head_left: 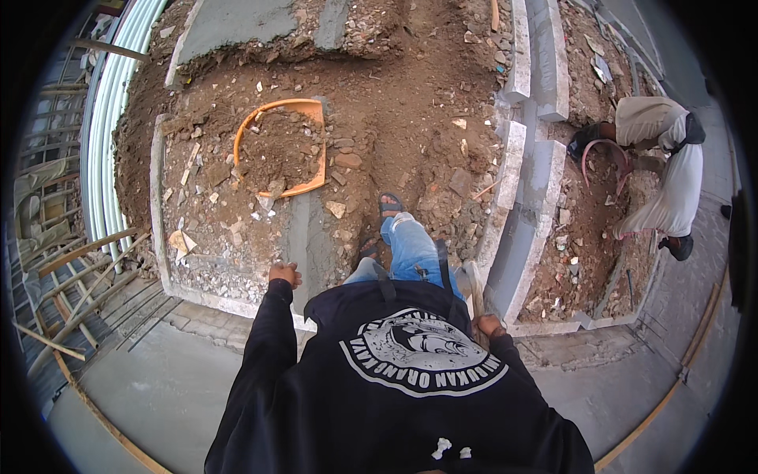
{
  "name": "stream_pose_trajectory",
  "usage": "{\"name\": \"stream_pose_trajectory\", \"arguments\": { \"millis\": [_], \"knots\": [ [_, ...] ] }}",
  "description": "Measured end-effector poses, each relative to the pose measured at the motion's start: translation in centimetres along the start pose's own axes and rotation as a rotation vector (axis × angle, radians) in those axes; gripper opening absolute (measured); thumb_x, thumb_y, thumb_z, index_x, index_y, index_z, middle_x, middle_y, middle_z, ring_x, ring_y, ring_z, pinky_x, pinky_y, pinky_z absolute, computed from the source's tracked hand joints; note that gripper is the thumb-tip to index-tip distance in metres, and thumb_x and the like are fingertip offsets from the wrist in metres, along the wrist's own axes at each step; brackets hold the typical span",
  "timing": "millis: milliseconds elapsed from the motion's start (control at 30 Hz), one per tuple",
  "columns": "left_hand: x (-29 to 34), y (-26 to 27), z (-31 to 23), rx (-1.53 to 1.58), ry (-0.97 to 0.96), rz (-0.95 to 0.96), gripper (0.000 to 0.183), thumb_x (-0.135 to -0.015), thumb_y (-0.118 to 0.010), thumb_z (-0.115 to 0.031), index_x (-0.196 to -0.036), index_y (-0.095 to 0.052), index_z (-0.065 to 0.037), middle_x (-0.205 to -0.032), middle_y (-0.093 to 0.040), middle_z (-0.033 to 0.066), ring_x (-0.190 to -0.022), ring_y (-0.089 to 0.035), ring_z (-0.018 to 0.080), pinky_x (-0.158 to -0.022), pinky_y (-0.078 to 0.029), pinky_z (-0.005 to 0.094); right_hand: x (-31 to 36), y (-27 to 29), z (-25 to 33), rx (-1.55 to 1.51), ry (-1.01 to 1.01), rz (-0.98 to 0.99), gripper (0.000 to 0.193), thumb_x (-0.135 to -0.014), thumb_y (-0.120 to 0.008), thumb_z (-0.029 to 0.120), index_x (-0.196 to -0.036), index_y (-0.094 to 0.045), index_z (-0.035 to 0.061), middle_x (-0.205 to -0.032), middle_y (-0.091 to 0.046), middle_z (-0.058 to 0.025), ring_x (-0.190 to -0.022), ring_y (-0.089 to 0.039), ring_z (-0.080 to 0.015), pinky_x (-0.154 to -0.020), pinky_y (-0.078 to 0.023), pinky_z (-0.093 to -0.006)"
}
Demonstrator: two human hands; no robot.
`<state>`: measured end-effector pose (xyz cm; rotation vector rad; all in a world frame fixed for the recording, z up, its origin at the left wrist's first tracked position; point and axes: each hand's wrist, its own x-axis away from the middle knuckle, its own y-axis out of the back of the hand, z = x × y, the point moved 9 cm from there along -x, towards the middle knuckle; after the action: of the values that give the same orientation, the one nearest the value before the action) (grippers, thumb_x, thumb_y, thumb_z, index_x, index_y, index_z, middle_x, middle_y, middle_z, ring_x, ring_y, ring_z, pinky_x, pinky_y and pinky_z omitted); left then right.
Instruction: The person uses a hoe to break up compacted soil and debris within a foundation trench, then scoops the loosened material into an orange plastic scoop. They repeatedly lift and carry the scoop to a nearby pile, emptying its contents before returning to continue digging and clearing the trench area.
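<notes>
My left hand (286, 275) hangs beside my body with its fingers curled in and nothing visible in them, above a strip of grey mortar (304, 229). My right hand (489, 325) is low at my right side, its fingers mostly hidden. A pale, narrow thing (472, 286) shows just beyond it; I cannot tell whether the hand holds it. Ahead and to the left, an orange plastic soil scoop (314, 146) with a curved rim lies on the ground, loaded with brown earth and stones. My sandalled foot (390, 205) stands on the soil near it.
Concrete kerbs and a grey channel (517, 237) run along the right. Beyond them a bent-over person (659, 158) works near a pinkish scoop (586, 170). Pale pipes (118, 126) and bamboo poles (79, 300) lie at the left. Rubble and loose stones cover the soil.
</notes>
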<state>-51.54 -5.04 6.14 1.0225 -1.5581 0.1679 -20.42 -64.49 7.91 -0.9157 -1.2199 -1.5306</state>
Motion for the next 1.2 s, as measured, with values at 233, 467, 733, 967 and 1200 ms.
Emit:
{"name": "stream_pose_trajectory", "arguments": {
  "millis": [233,467,733,967,1200],
  "knots": [
    [3.2,-3.6,-21.7,-0.017,-0.387,0.006,0.019,-0.089,-0.061,-0.019,-0.084,-0.054,-0.003,-0.064,-0.062,0.0088,-0.045,-0.058,0.0156,-0.038,-0.042,0.0283,-2.0,9.0,4.7,-0.210,0.174,-0.137,0.021,-0.077,-0.058,0.014,-0.082,-0.069,-0.0033,-0.065,-0.065,-0.0171,-0.056,-0.065,-0.0274,-0.055,-0.053,-0.0373],
    [4.5,-10.2,-29.9,-0.223,-0.451,0.096,0.019,-0.089,-0.062,-0.018,-0.081,-0.055,-0.002,-0.061,-0.062,0.0087,-0.045,-0.058,0.0150,-0.038,-0.042,0.0281,-6.7,11.0,-0.4,-0.653,-0.208,-0.366,0.022,-0.072,-0.064,0.016,-0.085,-0.070,-0.0017,-0.069,-0.066,-0.0189,-0.064,-0.065,-0.0260,-0.061,-0.051,-0.0348],
    [2.4,-14.0,-33.6,-0.702,-0.453,0.059,0.025,-0.083,-0.068,-0.021,-0.082,-0.064,0.004,-0.069,-0.068,0.0123,-0.061,-0.067,0.0202,-0.057,-0.051,0.0352,-8.7,8.3,1.2,-0.467,0.019,-0.362,0.016,-0.078,-0.058,0.013,-0.085,-0.070,0.0037,-0.069,-0.065,-0.0159,-0.056,-0.063,-0.0286,-0.052,-0.051,-0.0405],
    [-1.2,-17.0,-46.4,-0.386,-0.370,0.143,0.022,-0.081,-0.068,-0.020,-0.081,-0.063,0.001,-0.065,-0.066,0.0129,-0.060,-0.065,0.0204,-0.063,-0.052,0.0346,-8.6,6.9,7.3,0.142,0.152,-0.232,0.024,-0.081,-0.058,0.024,-0.097,-0.072,0.0134,-0.092,-0.070,-0.0142,-0.085,-0.068,-0.0330,-0.074,-0.054,-0.0398],
    [-1.5,-19.8,-60.8,-0.488,-0.557,0.085,0.019,-0.088,-0.062,-0.017,-0.079,-0.056,-0.001,-0.057,-0.060,0.0093,-0.044,-0.056,0.0176,-0.041,-0.042,0.0314,-3.8,6.7,11.8,-0.960,-0.506,-0.003,0.023,-0.085,-0.057,0.027,-0.095,-0.072,0.0133,-0.088,-0.070,-0.0151,-0.080,-0.068,-0.0317,-0.073,-0.053,-0.0384]
  ]
}}
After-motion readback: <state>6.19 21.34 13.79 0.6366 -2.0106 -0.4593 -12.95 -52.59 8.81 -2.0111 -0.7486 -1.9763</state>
